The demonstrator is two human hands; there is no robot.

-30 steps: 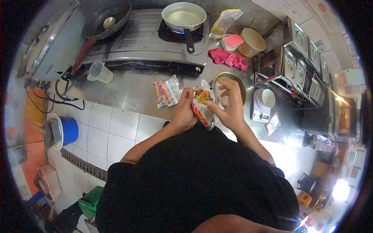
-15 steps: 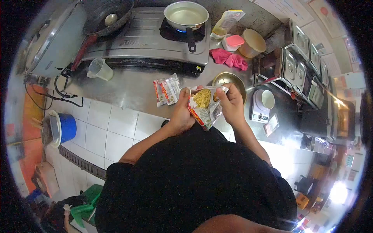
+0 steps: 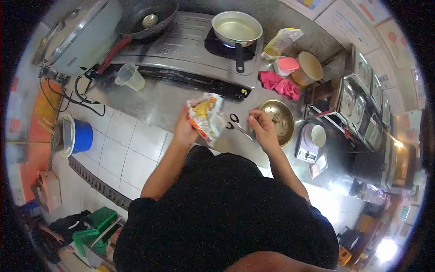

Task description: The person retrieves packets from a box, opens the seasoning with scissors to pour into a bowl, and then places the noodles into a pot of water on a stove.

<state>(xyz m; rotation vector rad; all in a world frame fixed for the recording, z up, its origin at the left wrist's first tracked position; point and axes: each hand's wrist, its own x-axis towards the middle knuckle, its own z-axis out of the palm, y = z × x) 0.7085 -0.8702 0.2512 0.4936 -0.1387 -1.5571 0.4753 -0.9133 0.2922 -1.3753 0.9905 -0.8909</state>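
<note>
My left hand (image 3: 185, 130) holds an opened instant-noodle packet (image 3: 206, 117) above the steel counter (image 3: 158, 102), with the yellow noodle block showing at its mouth. My right hand (image 3: 261, 127) is off the packet and hovers at the near rim of a round metal bowl (image 3: 282, 121). Its fingers are pinched together, and anything between them is too small to make out. A pair of scissors (image 3: 235, 123) lies on the counter between my two hands.
Behind is a two-burner stove (image 3: 181, 50) with a pan of water (image 3: 237, 28) over a lit flame and a black wok (image 3: 145, 16). A clear jug (image 3: 131, 77), pink cloth (image 3: 278, 84), a scale with a white cup (image 3: 310, 140) and a blue bucket (image 3: 74, 136) are nearby.
My right hand let go of the packet and moved right to the bowl. My left hand swung the packet left and up. The scissors came into view.
</note>
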